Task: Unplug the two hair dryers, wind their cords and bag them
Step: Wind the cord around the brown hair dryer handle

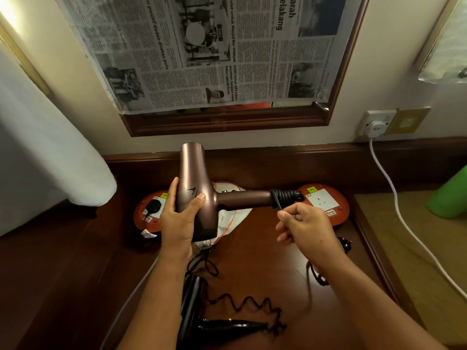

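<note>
My left hand [178, 218] grips the barrel of a rose-brown hair dryer [194, 180], held above the wooden desk with its handle pointing right. Several turns of its black cord [284, 198] are wound round the handle's end. My right hand [303, 228] pinches that cord just below the coils; the rest trails down, blurred, toward its plug [345, 245] lying loose on the desk. A black hair dryer [202, 317] lies on the desk near me, its curly cord [250, 305] running toward a black plug [153, 207] seated in the left orange socket block. A white bag [233, 218] with an orange drawstring lies behind the rose dryer.
Two orange socket blocks [326, 203] sit at the back of the dark wooden desk [265, 261]. A white plug [374, 127] sits in a wall socket, its cable hanging down right. A newspaper-covered mirror [214, 51], a white cloth at left and a green object [452, 195] surround the space.
</note>
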Demonstrator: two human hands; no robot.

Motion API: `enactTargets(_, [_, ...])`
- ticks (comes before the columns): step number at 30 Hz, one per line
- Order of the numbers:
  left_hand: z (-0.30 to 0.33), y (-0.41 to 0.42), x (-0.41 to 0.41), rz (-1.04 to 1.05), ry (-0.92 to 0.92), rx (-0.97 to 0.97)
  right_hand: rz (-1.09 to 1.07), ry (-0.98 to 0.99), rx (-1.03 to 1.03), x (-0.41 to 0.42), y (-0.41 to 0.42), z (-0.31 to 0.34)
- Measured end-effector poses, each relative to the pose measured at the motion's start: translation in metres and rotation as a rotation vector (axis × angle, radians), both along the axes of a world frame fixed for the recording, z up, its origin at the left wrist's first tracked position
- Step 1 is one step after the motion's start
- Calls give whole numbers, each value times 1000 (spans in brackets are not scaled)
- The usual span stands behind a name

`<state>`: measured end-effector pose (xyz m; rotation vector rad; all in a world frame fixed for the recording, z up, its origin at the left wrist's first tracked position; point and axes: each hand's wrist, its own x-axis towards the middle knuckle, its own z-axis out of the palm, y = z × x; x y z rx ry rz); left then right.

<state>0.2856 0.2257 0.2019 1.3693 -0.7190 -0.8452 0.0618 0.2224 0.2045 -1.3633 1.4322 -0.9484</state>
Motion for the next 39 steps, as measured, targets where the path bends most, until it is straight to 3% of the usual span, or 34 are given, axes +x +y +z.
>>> enactTargets(3, [0, 0, -3, 8, 22, -17, 27, 37, 25, 2, 4, -13])
enactTargets(16, [4, -1, -4, 32, 175, 0, 185, -237, 44, -4, -8, -46])
enactTargets(22, [9, -1, -1, 18, 176, 28, 284, -239, 201, -5, -16, -53])
enactTargets(29, [10, 2, 9, -13, 189, 77, 451, -453, 353, -15, -34, -51])
enactTargets(33, [11, 5, 16, -72, 137, 104, 456, -395, 359, -19, -46, -49])
enactTargets(39, [14, 6, 33, -167, 114, 146, 423, -116, 316, -22, -58, -33])
